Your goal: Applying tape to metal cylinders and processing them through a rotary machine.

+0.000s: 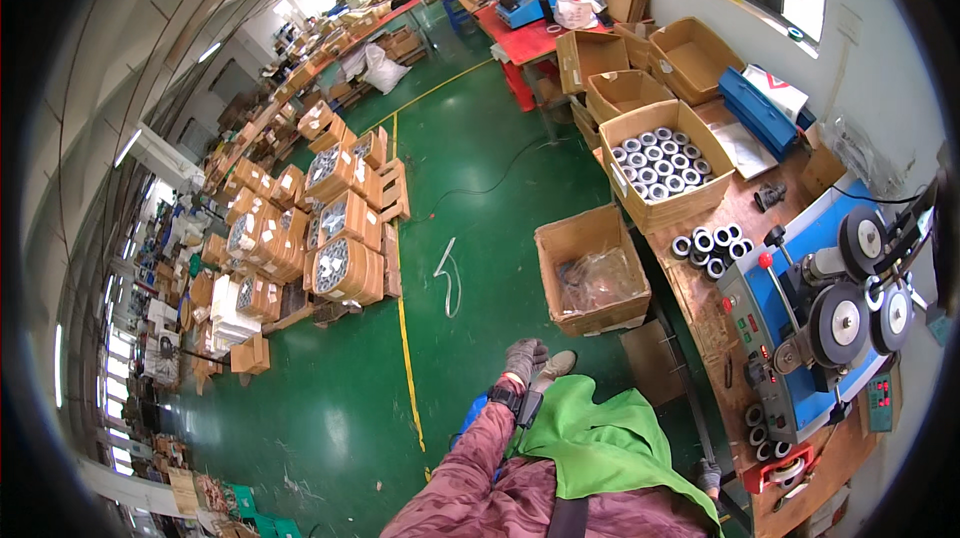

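Below the blue winding machine [830, 328] on the surface [700, 288], the gloved left hand [524, 358] hangs loosely curled and empty over the green floor [460, 238], the right hand [709, 478] rests at the edge, its grip unreadable, grey rolls [712, 241] stacked within reach.

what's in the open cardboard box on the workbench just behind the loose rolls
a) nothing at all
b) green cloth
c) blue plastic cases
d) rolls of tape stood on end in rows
d: the open cardboard box on the workbench is packed with rows of round rolls with pale faces and dark cores, matching the loose rolls lying on the bench in front of it.
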`<state>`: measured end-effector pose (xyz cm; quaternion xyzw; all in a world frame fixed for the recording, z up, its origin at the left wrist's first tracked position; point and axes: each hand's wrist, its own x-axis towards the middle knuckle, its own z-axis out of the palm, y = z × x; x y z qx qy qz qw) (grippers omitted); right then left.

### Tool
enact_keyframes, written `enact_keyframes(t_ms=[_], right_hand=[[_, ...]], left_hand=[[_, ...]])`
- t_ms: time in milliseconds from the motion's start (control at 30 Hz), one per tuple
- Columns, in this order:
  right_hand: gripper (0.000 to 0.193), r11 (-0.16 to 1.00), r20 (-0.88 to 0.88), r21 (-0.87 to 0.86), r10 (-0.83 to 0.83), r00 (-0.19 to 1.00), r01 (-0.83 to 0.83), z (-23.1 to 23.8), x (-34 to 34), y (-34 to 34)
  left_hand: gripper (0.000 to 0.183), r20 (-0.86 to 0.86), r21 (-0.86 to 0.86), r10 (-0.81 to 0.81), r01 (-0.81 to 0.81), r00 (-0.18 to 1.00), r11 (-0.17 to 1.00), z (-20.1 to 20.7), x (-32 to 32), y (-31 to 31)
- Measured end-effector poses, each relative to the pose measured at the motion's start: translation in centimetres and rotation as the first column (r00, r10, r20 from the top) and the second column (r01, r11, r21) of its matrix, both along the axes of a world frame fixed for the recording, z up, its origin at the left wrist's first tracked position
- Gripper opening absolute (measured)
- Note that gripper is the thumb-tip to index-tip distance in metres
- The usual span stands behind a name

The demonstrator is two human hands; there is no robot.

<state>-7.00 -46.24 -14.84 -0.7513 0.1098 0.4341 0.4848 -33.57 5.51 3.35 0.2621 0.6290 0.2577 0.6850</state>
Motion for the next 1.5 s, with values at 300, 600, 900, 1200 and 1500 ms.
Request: enact_keyframes(t_ms=[300, 600, 900, 1200, 1500], right_hand=[[0.014, 0.999, -0.122, 0.026, -0.037, 0.992, 0.040, -9.9, -2.0, -1.4], [0.016, 0.944, -0.074, -0.208, 0.246, 0.966, -0.256, 1.5, -5.2, 15.8], [0.015, 0.727, 0.133, -0.206, 0.684, 0.718, -0.655, 7.4, -12.2, 39.6], [0.018, 0.736, 0.276, 0.035, 0.643, 0.714, -0.676, 12.4, -16.0, 60.9], [0.011, 0.874, -0.088, -0.087, 0.470, 0.878, -0.477, 7.7, -17.4, 45.8]], left_hand=[[0.023, -0.035, 0.003, -0.030, 0.030, 0.999, 1.000, -0.2, -5.9, 1.5], [0.026, 0.051, 0.058, 0.136, -0.138, 0.989, 0.989, 1.0, -18.9, 7.8], [0.019, -0.062, -0.041, 0.383, -0.386, 0.922, 0.922, -1.6, -41.5, 16.7], [0.019, -0.051, -0.034, 0.559, -0.561, 0.827, 0.827, -3.6, -47.1, 21.6], [0.025, -0.141, -0.107, 0.236, -0.252, 0.961, 0.962, -2.6, -39.4, 30.0]])
